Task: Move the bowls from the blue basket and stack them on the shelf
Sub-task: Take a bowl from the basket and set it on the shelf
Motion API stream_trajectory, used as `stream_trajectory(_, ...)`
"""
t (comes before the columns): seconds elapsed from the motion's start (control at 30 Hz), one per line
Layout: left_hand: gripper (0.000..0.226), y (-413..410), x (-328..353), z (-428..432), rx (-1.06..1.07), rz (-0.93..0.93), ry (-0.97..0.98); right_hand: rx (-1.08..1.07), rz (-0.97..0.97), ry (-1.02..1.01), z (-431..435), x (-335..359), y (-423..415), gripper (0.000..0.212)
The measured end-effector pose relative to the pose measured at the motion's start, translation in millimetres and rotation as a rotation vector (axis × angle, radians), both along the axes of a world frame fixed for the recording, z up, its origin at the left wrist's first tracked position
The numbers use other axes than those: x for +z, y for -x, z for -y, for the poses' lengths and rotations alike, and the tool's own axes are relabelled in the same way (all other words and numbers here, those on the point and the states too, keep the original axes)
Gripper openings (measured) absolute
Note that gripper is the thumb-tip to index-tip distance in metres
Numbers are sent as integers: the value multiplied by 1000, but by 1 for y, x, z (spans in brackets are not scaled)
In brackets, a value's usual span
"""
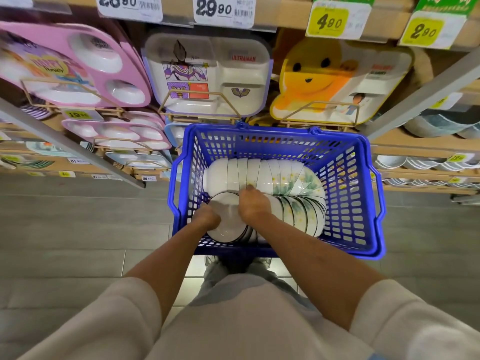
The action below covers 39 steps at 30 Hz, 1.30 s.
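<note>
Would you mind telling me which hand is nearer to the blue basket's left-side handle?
Left. The left hand grips the end bowl just inside the handle; the right hand grips the bowls farther right.

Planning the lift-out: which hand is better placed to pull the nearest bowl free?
Likely left: the left hand curls round the end bowl; the right hand clasps the bowl row behind it.

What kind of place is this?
Most likely a shop's tableware aisle: printed price tags overhead, children's divided plastic trays on display, and a blue plastic shopping basket holding white ceramic bowls.
</note>
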<state>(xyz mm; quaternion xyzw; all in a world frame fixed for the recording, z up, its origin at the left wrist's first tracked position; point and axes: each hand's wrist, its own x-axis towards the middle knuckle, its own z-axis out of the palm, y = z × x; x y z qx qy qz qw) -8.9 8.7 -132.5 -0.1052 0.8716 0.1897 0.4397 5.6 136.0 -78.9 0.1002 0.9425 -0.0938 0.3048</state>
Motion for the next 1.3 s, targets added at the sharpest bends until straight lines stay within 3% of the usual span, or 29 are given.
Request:
stream_trajectory(0.27,45,-4,0,2,56,23,-42,58,-59,-85,1,-5,-5,41)
stream_trajectory(0.5,37,-5,3,4,22,-67,3,-84,-91,-44,-6,-5,-7,34)
stream_trajectory(0.67,31,-9,2,5,-1,-113,32,-268,-101,45,-8,-3,-3,27)
stream_trajectory(1.03,35,-11,22,4,8,-125,28,-334,-88,166,-14,1,-4,36)
stream_trajectory(1.3,29,-12,54,7,-43,-185,38,-497,-107,350,-23,6,-6,43)
